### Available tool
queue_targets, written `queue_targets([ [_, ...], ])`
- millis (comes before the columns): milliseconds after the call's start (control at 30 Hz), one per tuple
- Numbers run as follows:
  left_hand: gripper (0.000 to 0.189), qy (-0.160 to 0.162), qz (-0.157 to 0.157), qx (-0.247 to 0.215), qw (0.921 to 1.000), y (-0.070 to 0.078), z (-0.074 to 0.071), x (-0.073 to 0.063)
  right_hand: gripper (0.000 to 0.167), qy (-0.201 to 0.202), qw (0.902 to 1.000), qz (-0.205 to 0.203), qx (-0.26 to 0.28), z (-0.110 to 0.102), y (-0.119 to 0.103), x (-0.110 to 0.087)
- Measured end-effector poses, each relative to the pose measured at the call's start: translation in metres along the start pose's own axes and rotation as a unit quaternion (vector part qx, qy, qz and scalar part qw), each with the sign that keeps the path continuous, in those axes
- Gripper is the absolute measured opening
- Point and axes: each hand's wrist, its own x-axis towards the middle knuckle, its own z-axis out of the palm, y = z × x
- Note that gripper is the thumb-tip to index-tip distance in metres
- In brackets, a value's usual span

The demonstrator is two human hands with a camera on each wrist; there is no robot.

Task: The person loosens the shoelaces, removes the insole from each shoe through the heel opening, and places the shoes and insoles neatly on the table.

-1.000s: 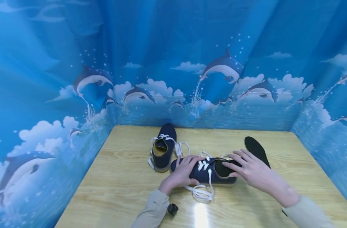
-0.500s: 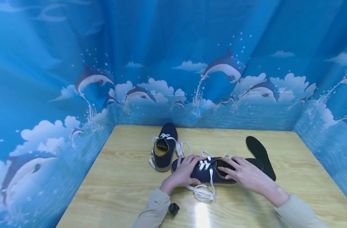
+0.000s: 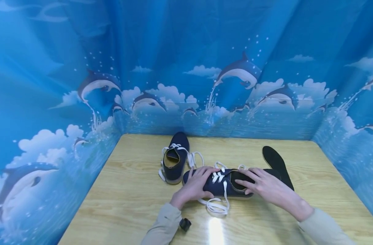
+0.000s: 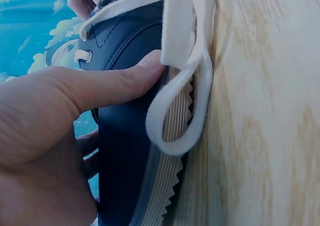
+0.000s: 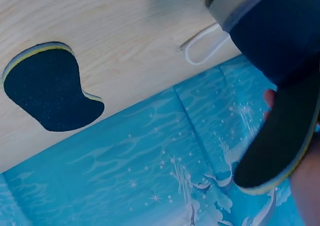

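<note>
A navy lace-up shoe (image 3: 209,188) lies lengthwise in the head view, toe to the left. My left hand (image 3: 195,185) grips its front part; in the left wrist view the thumb (image 4: 117,86) presses the side just above the ribbed sole. My right hand (image 3: 268,189) is at the shoe's opening, its fingers holding a black insole (image 3: 274,173). That insole is partly inside the shoe; its other end sticks out past the heel, as the right wrist view shows (image 5: 280,141). The fingertips inside the opening are partly hidden.
A second navy shoe (image 3: 175,173) stands upright at the back left, its white laces loose. Another black insole (image 3: 273,158) lies on the wooden table (image 3: 128,197) at the right. Near the left sleeve is a small black object (image 3: 185,224). A dolphin-print curtain (image 3: 186,68) encloses the table.
My right hand has moved left along the insole, its fingers now over the shoe's opening, and more of the insole shows behind the hand. The left hand keeps its grip in place.
</note>
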Motion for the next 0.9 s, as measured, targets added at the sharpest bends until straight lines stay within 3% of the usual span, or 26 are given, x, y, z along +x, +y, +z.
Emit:
queue_targets([
  [167, 0.092, 0.002, -0.003, 0.003, 1.0, -0.001, 0.0, 0.001, 0.064, -0.032, 0.9992, 0.017, 0.015, -0.005, -0.002, -0.003],
  [333, 0.092, 0.003, 0.001, 0.004, 1.0, 0.0, 0.0, 0.001, 0.039, -0.049, 0.998, 0.032, 0.021, -0.01, -0.005, -0.002],
  [467, 0.093, 0.003, 0.003, 0.008, 1.0, 0.001, 0.002, 0.001, 0.055, -0.06, 0.9972, 0.042, 0.017, -0.012, -0.007, -0.001],
  [900, 0.091, -0.001, -0.007, 0.017, 0.9998, 0.002, 0.002, 0.0, 0.04, -0.037, 0.9977, 0.05, 0.025, -0.02, -0.001, -0.005],
])
